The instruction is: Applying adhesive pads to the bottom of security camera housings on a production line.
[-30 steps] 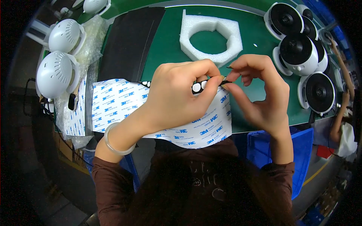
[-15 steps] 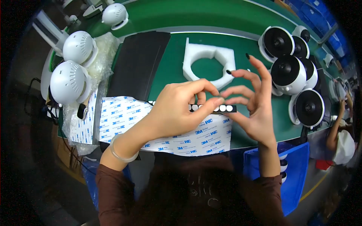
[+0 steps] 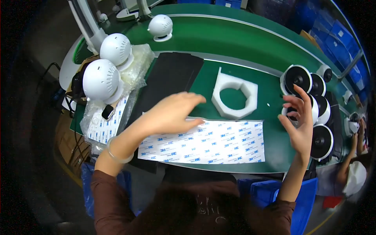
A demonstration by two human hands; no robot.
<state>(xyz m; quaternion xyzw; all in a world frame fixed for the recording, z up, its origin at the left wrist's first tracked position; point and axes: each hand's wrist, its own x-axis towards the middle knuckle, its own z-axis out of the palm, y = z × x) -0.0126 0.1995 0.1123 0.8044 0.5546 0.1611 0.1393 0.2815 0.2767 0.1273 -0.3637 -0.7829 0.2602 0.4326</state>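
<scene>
My left hand is above the printed white backing sheet, its fingers spread and its thumb over the sheet's far edge. Nothing shows in it. My right hand is raised at the right, fingers curved and apart from the thumb, in front of a group of round white devices with black faces. It partly covers one of them, and I cannot tell whether it touches it. Beyond the sheet lies a white foam block with a large round opening. The dark strip with white dots does not show.
Black sheets lie left of the foam. White ball-shaped devices stand on bubble wrap at the left, near a smartwatch. A blue bin is below the table's right edge. Another person's arm shows far right.
My hands have parted: the left moved left, the right went right toward the round devices. The dotted strip between them is gone from view. The whole view has shifted.
</scene>
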